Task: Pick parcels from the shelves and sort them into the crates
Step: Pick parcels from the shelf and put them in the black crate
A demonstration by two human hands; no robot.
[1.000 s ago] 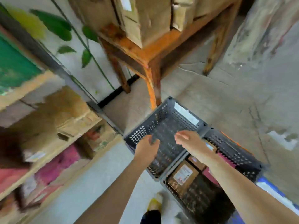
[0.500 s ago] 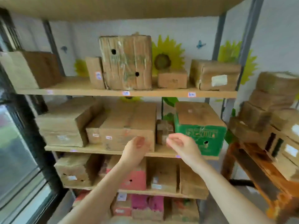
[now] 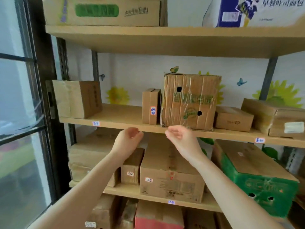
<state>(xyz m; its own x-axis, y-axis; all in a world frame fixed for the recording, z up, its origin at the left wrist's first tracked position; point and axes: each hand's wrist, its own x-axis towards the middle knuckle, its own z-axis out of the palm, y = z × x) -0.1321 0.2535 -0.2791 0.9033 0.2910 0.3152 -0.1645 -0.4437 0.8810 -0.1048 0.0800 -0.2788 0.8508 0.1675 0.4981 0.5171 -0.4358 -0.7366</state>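
A shelf rack fills the view, with a window to its left. On the top board stand a wide box with green print and a blue and white box. On the board below the middle one lie a green box and, to its left, a long box. On the middle board a taped box with two round holes stands upright, a narrow box just beside it on the left and a flat box on the right. Both arms reach up in front of that board's edge. The left hand and the right hand are near each other, fingers loosely curled, holding nothing and touching no box. A small label sticks to the board's edge.
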